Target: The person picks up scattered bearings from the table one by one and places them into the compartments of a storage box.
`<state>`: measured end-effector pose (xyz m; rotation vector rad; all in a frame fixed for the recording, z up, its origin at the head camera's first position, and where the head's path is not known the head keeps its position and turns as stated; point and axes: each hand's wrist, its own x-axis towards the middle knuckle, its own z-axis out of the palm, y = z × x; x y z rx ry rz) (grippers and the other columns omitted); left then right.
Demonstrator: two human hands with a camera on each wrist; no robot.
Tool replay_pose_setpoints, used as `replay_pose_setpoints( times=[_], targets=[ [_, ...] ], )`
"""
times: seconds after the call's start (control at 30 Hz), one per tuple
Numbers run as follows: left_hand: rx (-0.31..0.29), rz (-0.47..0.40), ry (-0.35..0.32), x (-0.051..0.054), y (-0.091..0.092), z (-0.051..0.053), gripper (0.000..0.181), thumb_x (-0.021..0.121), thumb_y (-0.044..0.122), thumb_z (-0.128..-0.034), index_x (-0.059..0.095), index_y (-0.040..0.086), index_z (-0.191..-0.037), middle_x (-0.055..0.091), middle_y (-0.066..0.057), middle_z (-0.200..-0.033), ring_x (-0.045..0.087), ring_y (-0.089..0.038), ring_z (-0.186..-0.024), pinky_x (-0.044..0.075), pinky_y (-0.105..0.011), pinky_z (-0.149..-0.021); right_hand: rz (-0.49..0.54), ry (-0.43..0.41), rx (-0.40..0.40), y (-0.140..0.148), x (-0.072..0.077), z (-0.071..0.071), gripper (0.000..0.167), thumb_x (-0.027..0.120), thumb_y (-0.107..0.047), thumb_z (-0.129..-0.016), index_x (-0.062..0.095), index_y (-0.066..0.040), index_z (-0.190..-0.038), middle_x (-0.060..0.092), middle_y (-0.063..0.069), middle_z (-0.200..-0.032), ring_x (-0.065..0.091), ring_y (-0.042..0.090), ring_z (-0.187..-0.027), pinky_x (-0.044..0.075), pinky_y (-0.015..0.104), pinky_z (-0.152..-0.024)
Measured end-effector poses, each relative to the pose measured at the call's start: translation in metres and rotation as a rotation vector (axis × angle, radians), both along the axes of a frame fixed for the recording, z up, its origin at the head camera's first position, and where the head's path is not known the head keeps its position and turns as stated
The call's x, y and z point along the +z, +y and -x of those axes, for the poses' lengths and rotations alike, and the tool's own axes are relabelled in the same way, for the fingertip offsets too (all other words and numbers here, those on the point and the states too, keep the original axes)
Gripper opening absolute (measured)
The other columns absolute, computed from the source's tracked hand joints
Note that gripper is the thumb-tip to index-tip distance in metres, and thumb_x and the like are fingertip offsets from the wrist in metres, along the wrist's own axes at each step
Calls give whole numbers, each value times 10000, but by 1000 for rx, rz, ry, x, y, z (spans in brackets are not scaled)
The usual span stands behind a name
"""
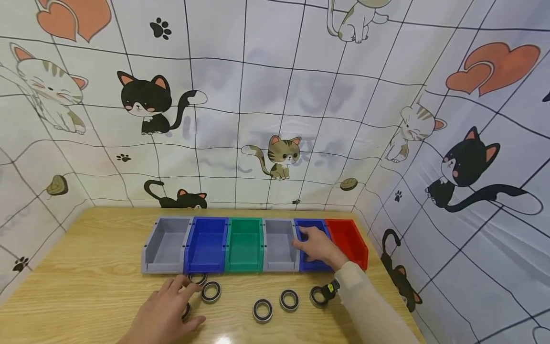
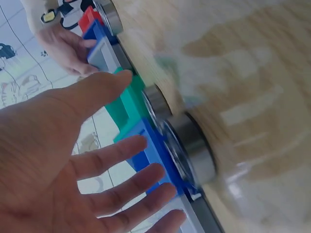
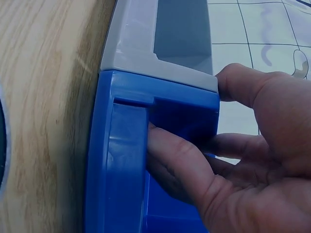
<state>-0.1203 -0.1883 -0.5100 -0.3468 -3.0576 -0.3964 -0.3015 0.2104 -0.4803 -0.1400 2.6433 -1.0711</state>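
My right hand (image 1: pixel 318 244) reaches into the blue bin (image 1: pixel 315 264) second from the right. In the right wrist view some fingers (image 3: pixel 180 153) dip inside that blue bin, and another digit lies near the grey bin's edge. Nothing shows between them, though the bin front hides part of the fingertips. My left hand (image 1: pixel 169 308) hovers at the table's front left with its fingers spread, holding nothing. Beside and partly under it are a ball bearing (image 1: pixel 211 292), a second bearing (image 1: pixel 197 278) and a third bearing (image 1: pixel 186 311) mostly covered by the hand.
More bearings lie on the table: one bearing (image 1: pixel 262 311) in the middle, another (image 1: pixel 289 300) to its right, a third (image 1: pixel 317 297) by the right wrist. Left of the right hand stand grey (image 1: pixel 279 239), green (image 1: pixel 245 241), blue (image 1: pixel 207 241) and grey bins (image 1: pixel 168 241); a red bin (image 1: pixel 350 239) ends the row.
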Motion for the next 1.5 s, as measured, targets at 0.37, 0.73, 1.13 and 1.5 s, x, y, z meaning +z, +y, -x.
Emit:
replay_pose_setpoints(
  times=[0.37, 0.73, 1.13, 1.5],
  targets=[
    [13, -152, -156, -9, -13, 7, 378, 1051, 241, -848, 772, 242, -1102, 620, 22, -1013, 543, -143, -887, 539, -335, -740, -4, -14, -21, 8, -1, -5, 777, 806, -261, -1120, 458, 14, -1757, 658, 330, -1612, 856, 256, -888, 748, 453, -839],
    [-28, -215, -248, -8, -23, 13, 286, 1012, 172, -882, 792, 224, -1058, 644, 15, -987, 543, -142, -859, 533, -301, -731, 193, -110, -73, 10, -6, -6, 821, 868, -255, -1079, 475, 4, -1752, 770, 254, -1451, 817, 390, -1211, 736, 567, -930],
    [-101, -180, -182, -5, -29, 17, 263, 997, 186, -898, 794, 228, -1058, 650, 43, -994, 518, -69, -861, 529, -291, -734, 296, -153, -102, 14, -7, -2, 892, 928, -239, -1030, 471, -10, -1760, 772, 258, -1469, 821, 380, -1207, 744, 557, -897],
    [39, -188, -165, 5, -22, 18, 279, 1013, 170, -889, 831, 215, -1096, 718, 15, -1100, 630, -134, -974, 667, -434, -888, 352, -195, -105, 17, -5, -1, 918, 944, -218, -1015, 460, 6, -1762, 800, 250, -1415, 848, 346, -1153, 750, 525, -873]
  ],
)
